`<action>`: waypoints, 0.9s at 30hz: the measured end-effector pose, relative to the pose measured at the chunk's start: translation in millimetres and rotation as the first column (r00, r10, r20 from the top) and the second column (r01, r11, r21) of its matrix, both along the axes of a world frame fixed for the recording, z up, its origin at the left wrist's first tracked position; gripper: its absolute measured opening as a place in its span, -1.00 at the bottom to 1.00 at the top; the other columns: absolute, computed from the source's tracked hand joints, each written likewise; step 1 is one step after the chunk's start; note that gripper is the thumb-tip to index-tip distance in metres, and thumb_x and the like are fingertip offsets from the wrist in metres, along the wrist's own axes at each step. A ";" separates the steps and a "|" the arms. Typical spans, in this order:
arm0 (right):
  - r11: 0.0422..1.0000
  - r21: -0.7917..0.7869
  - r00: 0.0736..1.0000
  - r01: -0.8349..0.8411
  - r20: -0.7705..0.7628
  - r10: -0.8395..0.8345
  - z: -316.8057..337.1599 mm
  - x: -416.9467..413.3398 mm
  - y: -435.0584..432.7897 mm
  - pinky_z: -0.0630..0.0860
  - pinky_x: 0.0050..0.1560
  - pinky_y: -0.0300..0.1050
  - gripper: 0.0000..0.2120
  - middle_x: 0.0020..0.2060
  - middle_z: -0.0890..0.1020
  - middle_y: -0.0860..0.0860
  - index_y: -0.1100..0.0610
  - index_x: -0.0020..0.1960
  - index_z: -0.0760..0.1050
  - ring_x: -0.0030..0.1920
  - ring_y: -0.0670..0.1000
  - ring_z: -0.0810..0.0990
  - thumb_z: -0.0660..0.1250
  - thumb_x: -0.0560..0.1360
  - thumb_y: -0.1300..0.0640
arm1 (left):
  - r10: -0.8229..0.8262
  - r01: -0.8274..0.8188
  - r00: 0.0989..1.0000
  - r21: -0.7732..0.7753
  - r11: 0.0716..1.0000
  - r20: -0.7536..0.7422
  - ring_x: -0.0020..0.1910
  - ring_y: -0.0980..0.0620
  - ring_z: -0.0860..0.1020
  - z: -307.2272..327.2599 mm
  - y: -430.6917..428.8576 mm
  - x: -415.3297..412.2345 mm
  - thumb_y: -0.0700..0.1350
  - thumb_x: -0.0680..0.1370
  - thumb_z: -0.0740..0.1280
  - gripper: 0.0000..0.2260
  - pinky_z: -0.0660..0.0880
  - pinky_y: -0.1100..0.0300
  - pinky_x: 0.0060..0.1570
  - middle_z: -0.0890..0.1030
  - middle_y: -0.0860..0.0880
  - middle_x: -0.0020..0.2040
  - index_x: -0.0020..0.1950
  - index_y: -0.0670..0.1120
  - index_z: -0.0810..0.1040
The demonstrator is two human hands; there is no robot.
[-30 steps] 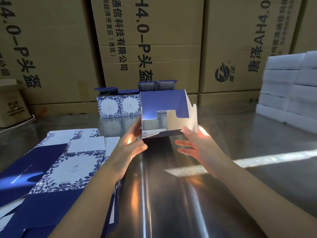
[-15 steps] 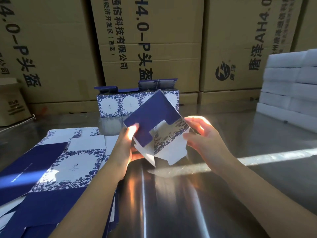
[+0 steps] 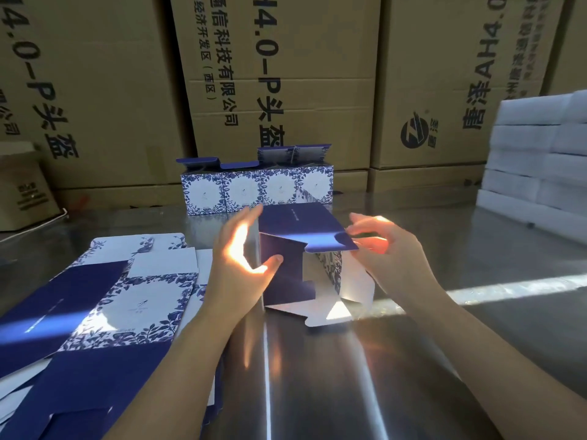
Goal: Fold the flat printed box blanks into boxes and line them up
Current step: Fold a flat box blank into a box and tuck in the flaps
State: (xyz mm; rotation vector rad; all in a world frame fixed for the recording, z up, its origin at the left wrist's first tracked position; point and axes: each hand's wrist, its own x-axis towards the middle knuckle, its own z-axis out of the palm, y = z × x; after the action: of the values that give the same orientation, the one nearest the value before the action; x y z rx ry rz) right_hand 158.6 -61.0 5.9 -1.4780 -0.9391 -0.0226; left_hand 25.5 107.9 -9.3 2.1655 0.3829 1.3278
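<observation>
the left hand (image 3: pixel 244 262) has its fingers (image 3: pixel 252 217) straight up the left wall of the half-made box (image 3: pixel 287 281), with the thumb pressed across onto a dark blue inner flap. the wall is pinched between them, which i judge keeps the box square while its end gets closed. the right hand (image 3: pixel 390 252) has loosely curled fingertips (image 3: pixel 351 230) at the right edge of the top flap (image 3: pixel 301 222); whether they pinch it or only touch it, i cannot tell.

the box stands on the metal table (image 3: pixel 317 382) between the hands, open end toward the camera, white flaps splayed at the bottom. those loose edges look likely to catch unless tucked in order.

there is open room in front and to the right. the flat blanks (image 3: pixel 104 300) lie just beside the left wrist. the row of finished boxes (image 3: pixel 254 188) stands behind, near the cartons (image 3: pixel 286 90), with room at its right end before the foam blocks (image 3: pixel 533 160), a likely spot for this one.
</observation>
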 end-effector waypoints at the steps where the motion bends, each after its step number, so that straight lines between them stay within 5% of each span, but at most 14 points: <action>1: 1.000 -0.011 1.000 0.004 0.005 -0.004 -0.3 -0.4 0.3 0.49 -0.19 -0.38 -0.73 0.01 0.60 -0.31 -0.10 -0.16 0.62 -0.17 -0.20 0.66 0.42 0.44 0.29 | 0.034 -0.031 0.999 0.144 0.989 -0.016 0.35 0.19 0.25 0.2 -1.8 0.7 -0.31 0.36 0.48 -0.40 0.09 0.43 0.35 0.31 0.13 0.35 0.31 0.09 0.41; 4: 0.998 -0.052 0.998 0.027 0.049 -0.025 -1.3 -1.5 -0.5 0.49 -0.07 -0.36 -0.72 0.10 0.60 -0.20 -0.07 -0.16 0.66 -0.12 -0.20 0.66 0.37 0.47 0.31 | 0.064 -0.049 0.997 0.330 0.943 -0.036 0.29 0.10 0.28 0.3 -7.4 2.2 -0.41 0.33 0.41 -0.60 0.07 0.55 0.22 0.30 0.10 0.29 0.07 -0.06 0.48; 8: 0.998 -0.060 0.997 0.035 0.075 -0.030 1.2 -3.6 -3.5 0.50 0.04 -0.31 -0.73 0.12 0.60 -0.19 -0.03 -0.15 0.67 -0.04 -0.16 0.64 0.33 0.50 0.31 | 0.064 -0.044 0.996 0.268 0.962 -0.066 0.27 0.14 0.31 2.6 -10.3 2.5 -0.43 0.33 0.35 -0.62 0.04 0.65 0.10 0.35 0.13 0.22 -0.09 0.02 0.42; 12: 0.995 -0.089 0.991 0.037 0.128 -0.026 2.3 -7.1 -4.8 0.52 0.08 -0.26 -0.67 0.12 0.58 -0.19 -0.03 -0.14 0.68 0.01 -0.17 0.60 0.26 0.52 0.34 | 0.050 -0.029 0.995 0.224 0.974 -0.088 0.27 0.16 0.31 4.9 -13.5 -1.1 -0.34 0.35 0.24 -0.66 0.11 0.60 0.14 0.39 0.20 0.22 -0.04 0.05 0.52; 16: 0.986 -0.151 0.972 0.065 0.233 -0.029 3.6 -9.8 -5.0 0.49 -0.09 -0.16 -0.62 0.11 0.54 -0.24 0.02 -0.13 0.69 -0.07 0.05 0.58 0.20 0.50 0.40 | -0.023 0.031 0.998 0.131 0.991 -0.061 0.27 0.14 0.36 10.0 -19.4 -5.1 -0.16 0.36 0.17 -0.76 0.33 0.20 0.15 0.44 0.19 0.22 -0.11 0.10 0.53; 18: 0.983 -0.171 0.965 0.062 0.262 -0.015 4.4 -10.1 -5.8 0.49 -0.10 -0.10 -0.61 0.16 0.53 -0.21 0.04 -0.13 0.69 -0.06 0.13 0.58 0.17 0.50 0.40 | -0.026 0.030 0.999 0.138 0.990 -0.031 0.25 0.14 0.40 11.6 -22.8 -5.4 -0.08 0.40 0.24 -0.83 0.35 0.22 0.16 0.47 0.15 0.21 -0.07 0.06 0.56; 22: 0.984 -0.167 0.954 0.059 0.301 -0.006 7.7 -13.6 -7.7 0.40 -0.31 -0.40 -0.60 0.19 0.48 -0.25 -0.01 -0.17 0.69 -0.17 0.03 0.57 0.19 0.46 0.40 | 0.006 -0.002 1.000 0.186 0.983 -0.025 0.16 0.12 0.44 13.9 -25.0 -6.2 -0.01 0.38 0.36 -0.73 0.27 0.49 0.11 0.51 0.15 0.13 0.04 -0.05 0.59; 27: 0.985 -0.175 0.966 0.000 0.253 0.045 11.7 -16.7 -7.6 0.49 -0.13 -0.34 -0.57 0.03 0.52 -0.38 -0.18 -0.27 0.62 -0.13 -0.12 0.57 0.24 0.42 0.34 | -0.056 0.060 0.998 0.137 0.989 -0.035 0.02 0.19 0.54 16.3 -25.6 -7.5 -0.05 0.37 0.38 -0.79 0.36 0.50 0.04 0.61 0.16 -0.06 -0.04 -0.08 0.65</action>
State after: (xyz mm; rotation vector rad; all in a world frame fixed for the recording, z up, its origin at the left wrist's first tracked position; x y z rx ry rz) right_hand 141.9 -68.7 17.6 -1.6524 -1.1916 -0.1206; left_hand 17.9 82.3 6.9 2.2949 0.2445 1.3240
